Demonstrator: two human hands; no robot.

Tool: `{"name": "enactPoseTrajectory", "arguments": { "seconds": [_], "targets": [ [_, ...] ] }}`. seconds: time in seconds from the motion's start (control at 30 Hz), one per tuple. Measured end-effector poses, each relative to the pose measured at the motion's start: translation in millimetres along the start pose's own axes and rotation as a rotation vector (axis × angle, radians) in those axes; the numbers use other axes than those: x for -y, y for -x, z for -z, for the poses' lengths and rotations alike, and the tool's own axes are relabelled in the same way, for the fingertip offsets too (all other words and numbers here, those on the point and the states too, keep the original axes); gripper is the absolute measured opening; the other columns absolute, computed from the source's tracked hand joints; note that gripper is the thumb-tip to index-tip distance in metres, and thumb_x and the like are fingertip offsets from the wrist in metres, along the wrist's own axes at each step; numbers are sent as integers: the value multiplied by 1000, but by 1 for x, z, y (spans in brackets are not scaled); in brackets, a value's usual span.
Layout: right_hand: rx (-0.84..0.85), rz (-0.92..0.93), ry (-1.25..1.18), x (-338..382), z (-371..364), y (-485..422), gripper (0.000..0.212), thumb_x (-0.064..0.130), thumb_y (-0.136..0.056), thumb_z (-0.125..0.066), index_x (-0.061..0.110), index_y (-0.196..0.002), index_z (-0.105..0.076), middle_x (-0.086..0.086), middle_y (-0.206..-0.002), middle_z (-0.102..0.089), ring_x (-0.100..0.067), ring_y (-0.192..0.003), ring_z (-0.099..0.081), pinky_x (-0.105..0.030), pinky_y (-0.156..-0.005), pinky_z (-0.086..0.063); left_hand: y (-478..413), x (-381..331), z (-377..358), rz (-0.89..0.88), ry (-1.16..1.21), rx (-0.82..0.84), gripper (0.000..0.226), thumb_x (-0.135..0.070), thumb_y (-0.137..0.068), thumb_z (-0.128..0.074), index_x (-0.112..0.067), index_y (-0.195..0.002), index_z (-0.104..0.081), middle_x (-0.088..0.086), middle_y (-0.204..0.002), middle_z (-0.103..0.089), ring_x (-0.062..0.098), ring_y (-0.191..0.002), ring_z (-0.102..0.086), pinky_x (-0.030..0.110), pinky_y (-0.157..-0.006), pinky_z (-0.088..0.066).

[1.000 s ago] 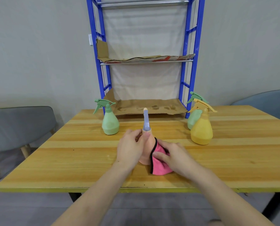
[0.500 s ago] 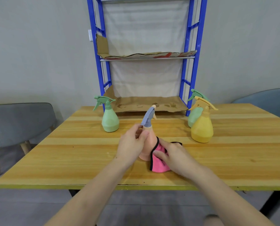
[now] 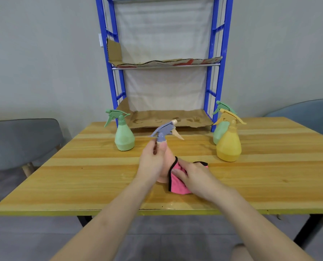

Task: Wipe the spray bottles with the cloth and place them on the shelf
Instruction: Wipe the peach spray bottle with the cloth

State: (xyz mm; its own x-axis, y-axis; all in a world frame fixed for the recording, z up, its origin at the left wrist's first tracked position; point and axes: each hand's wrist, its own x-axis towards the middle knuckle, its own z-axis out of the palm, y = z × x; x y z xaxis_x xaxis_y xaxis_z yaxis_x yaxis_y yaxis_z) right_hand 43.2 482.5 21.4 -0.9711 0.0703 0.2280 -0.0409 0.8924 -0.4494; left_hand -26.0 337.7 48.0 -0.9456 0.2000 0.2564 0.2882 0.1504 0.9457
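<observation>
On the table [image 3: 81, 176], the peach spray bottle [image 3: 168, 157] is gripped round the neck by the left hand [image 3: 151, 162], pink cloth [image 3: 177, 185] pressed to its side by the right hand [image 3: 194, 176] (fingers straight). Green bottle [image 3: 124, 138] and yellow bottle [image 3: 229, 146] are parked farther back by the shelf [image 3: 216, 72].

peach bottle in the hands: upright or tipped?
Upright: peach bottle stands base-down on the table, sprayer head on top. Left hand grips its neck; right hand presses the pink cloth to its side.
</observation>
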Motion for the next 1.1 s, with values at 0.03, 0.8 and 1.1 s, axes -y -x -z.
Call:
{"name": "enactPoseTrajectory", "arguments": {
  "seconds": [0.03,0.8,1.1],
  "targets": [
    [36,2,9,-2,3,0,27,48,-105,-50,24,-113,-60,-5,-99,-73,-32,-96,-62,-36,-69,-34,0,-1,2,53,86,-19,26,-32,-107,-53,-21,-84,-54,-6,-77,-52,16,-78,-50,32,-70,-40],
    [-302,39,-628,26,-5,10,50,52,-110,-26,37,-157,-32,21,-153,-38,6,-142,-35,-28,-118,-35,13,-45,-18,125,524,-85,32,-41,-111,-38,-20,-123,-58,7,-120,-68,25,-118,-65,50,-107,-51],
    [-438,155,-274,25,-3,2,66,55,-104,-24,18,-157,-34,7,-155,-41,-6,-141,-39,-24,-116,-34,23,-55,-21,51,467,31,26,-39,-112,-39,-21,-121,-55,7,-114,-68,22,-110,-69,40,-96,-58]
  ]
}}
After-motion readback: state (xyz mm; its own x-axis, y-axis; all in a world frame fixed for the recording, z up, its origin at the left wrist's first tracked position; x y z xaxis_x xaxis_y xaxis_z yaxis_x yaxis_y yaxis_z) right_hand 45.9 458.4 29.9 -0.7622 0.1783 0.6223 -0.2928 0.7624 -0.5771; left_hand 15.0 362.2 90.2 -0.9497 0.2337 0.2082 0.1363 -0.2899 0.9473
